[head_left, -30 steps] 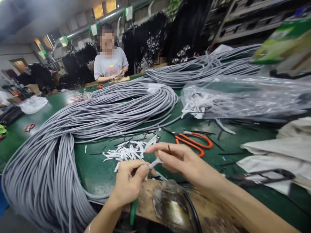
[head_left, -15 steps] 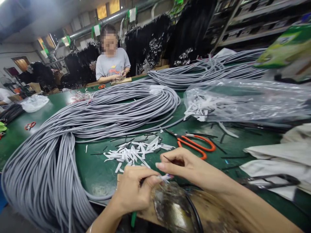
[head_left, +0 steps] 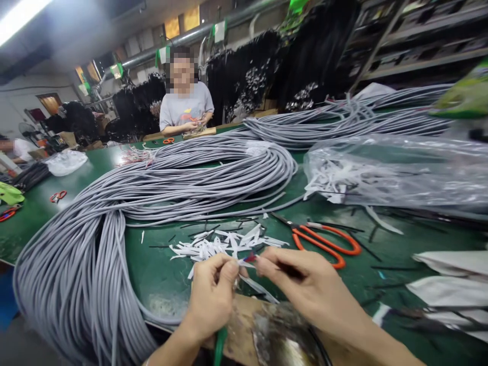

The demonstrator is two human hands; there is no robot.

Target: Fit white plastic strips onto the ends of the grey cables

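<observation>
My left hand [head_left: 213, 290] is closed around the end of a grey cable, most of it hidden by the fingers. Short red and blue wires [head_left: 249, 258] stick out of that end towards the right. At their tips my right hand [head_left: 305, 279] is pinched, thumb against forefinger. Below the wires, a pale strip [head_left: 261, 288] slants down between the hands; whether it is attached to the cable I cannot tell. Behind the hands lies a pile of white strips [head_left: 206, 246]. Orange-handled scissors [head_left: 324, 241] rest just beyond my right hand.
Large coils of grey cable [head_left: 190, 178] cover the left and middle of the green table [head_left: 145, 274]. A clear plastic bag [head_left: 400, 173] lies at the right. Nearest me is a stained wooden board [head_left: 242, 325] with a metal piece on it. Across the table sits a person [head_left: 186, 109].
My right hand has closed in on the wire ends; before, it was raised beside them with a thin dark strand. The pale strip now shows below the hands. The whole view has shifted slightly.
</observation>
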